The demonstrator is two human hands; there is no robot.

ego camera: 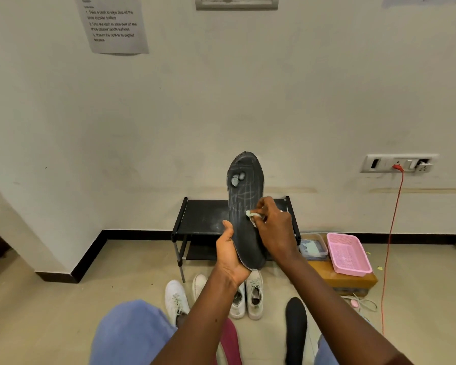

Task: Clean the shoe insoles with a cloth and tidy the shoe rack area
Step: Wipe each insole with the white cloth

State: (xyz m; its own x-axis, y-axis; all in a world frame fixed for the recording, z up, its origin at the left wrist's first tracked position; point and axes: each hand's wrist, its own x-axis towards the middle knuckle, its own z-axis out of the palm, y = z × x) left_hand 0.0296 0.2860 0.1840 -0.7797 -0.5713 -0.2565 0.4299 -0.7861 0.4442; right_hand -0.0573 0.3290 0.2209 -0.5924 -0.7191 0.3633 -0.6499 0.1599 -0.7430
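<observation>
Head view, the only one here: the person holds a dark insole (245, 206) upright in the air, toe end up, in front of the top shelf of the black shoe rack (203, 217). The left hand (231, 255) is wrapped round the heel end, thumb lying up the left edge and the fingers curled behind it. The right hand (274, 227) has its fingertips bunched together, pinching a small pale cloth (253, 215) against the insole's right edge about midway up. Near the toe there is a pale worn patch (it looks rubbed through, though I can't be sure). On the floor before the rack's front edge stand white shoes (175, 299), and a second black insole (296, 325) lies nearer the person. A pink basket (349, 254) sits on a wooden box (353, 281) just beside the rack's right end. To my eye the risk is in the hold: gripped at the heel only, the insole would likely fold under a hard stroke near the toe, or the cloth could catch the worn patch and tear it wider. So small a wad could also slip from the pinch.
</observation>
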